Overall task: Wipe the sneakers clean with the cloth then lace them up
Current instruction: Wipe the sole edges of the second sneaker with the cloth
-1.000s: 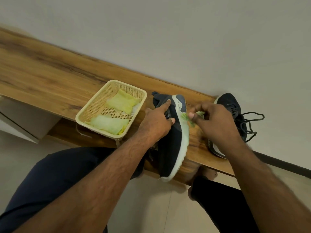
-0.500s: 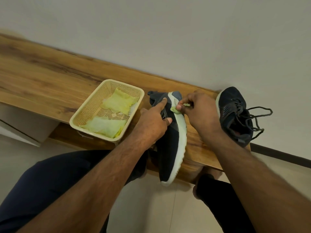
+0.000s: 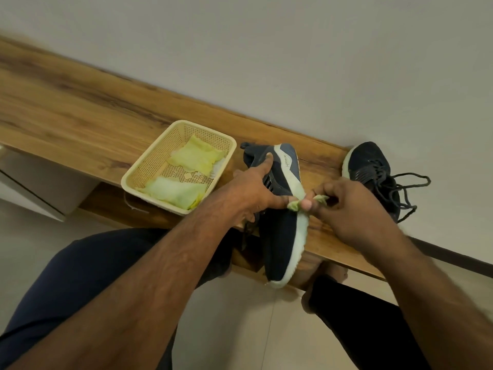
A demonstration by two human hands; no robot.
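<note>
A: What is the left hand [image 3: 250, 190] doing with that sneaker [image 3: 277, 209]?

B: It is steadying it on its side across the counter [image 3: 80, 113] edge, toe overhanging toward six o'clock, sole turned toward three o'clock. The grip is curling around the upper, forefinger stretching toward the heel, likely so the shoe is not sliding under the rubbing.

A: And the right hand [image 3: 352, 206]?

B: Its grip is pinching a small green cloth [image 3: 296, 204] tight between thumb and fingers, pressing it against the white midsole at the shoe's middle.

A: The other sneaker [image 3: 373, 172]?

B: Waiting at two o'clock by the wall, laces trailing loose. The basket [image 3: 149, 166] at ten o'clock is holding spare cloths, staying within reach.
</note>
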